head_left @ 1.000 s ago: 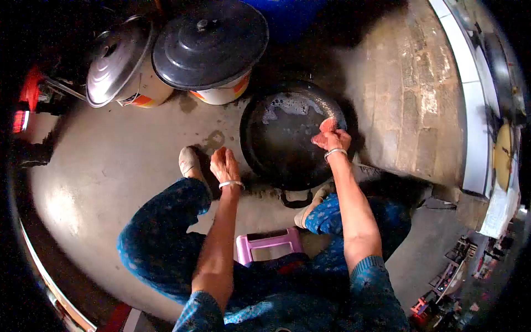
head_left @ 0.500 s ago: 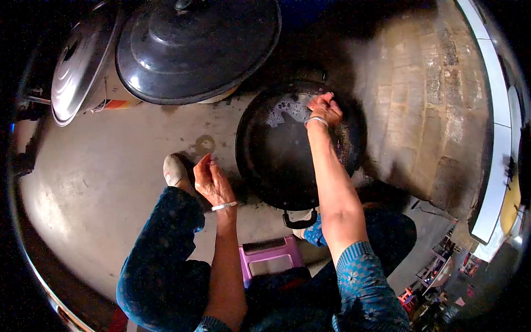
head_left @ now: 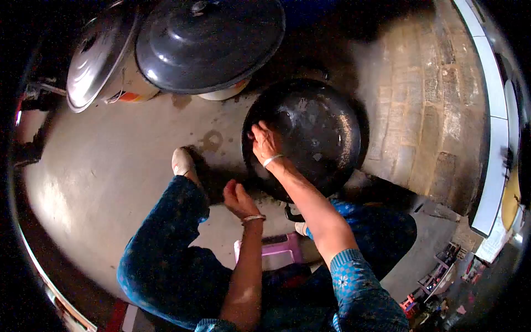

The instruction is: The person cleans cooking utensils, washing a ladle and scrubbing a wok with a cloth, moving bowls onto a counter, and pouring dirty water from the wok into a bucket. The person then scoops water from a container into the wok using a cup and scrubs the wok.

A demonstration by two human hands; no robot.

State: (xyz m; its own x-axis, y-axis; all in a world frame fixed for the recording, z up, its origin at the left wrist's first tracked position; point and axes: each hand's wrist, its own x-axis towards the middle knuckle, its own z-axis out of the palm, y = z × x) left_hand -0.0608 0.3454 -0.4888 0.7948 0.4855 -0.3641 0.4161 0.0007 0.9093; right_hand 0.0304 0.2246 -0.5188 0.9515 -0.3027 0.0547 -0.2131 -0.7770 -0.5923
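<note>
A large black wok (head_left: pixel 318 124) sits on the floor before me, with wet, shiny patches and a pale brownish streak on its inner right wall. My right hand (head_left: pixel 266 143) is at the wok's left inner side, fingers curled together and pointing down-left. Whatever those fingers may hold is hidden. Nearer my body, my left hand (head_left: pixel 241 200) hovers outside the wok's lower left rim, its fingers folded in and nothing visible in them. A bracelet circles each wrist. The wok's near loop handle (head_left: pixel 291 214) is partly covered by my right forearm.
Two lidded containers stand at the upper left, one under a dark lid (head_left: pixel 207 47), the other under a silvery lid (head_left: pixel 99 66). A pink stool (head_left: pixel 296 247) is between my legs. Brickwork (head_left: pixel 426 110) rises right of the wok. Wet marks (head_left: pixel 212 141) spot the floor.
My right hand has moved from the wok's far right side to its left side. Suds seen earlier at the far side no longer show. My left hand has shifted right and toward me.
</note>
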